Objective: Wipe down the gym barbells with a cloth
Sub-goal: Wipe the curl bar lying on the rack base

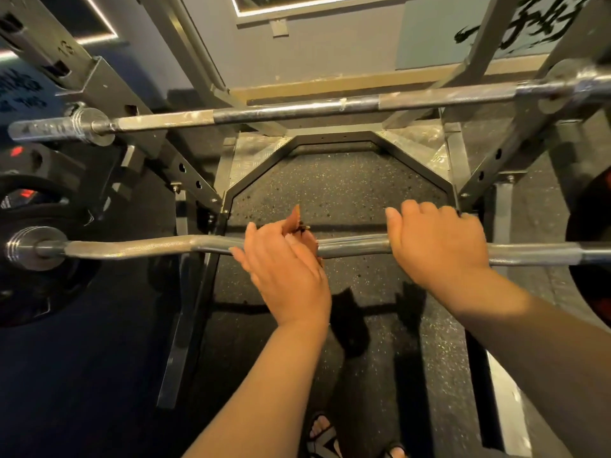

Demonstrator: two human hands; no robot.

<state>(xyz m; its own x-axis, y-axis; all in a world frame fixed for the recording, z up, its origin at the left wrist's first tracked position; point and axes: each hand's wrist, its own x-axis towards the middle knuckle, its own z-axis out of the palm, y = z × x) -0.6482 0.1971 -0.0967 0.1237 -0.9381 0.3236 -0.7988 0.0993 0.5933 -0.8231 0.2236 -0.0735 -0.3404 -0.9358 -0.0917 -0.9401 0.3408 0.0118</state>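
Observation:
A bent steel curl bar [139,247] lies across the rack in front of me. My left hand [284,262] is on the bar near its middle and holds a brown cloth [296,219] against it; only a corner of the cloth sticks out above the fingers. To the right, my right hand [433,241] grips the same bar with its fingers curled over the top. A straight barbell [297,110] rests higher up on the rack, farther from me.
The grey steel rack frame [205,190] stands around both bars. Black weight plates [36,209] hang at the left and another plate [591,246] at the right. Speckled rubber flooring [337,190] lies below. My sandalled feet [322,431] show at the bottom.

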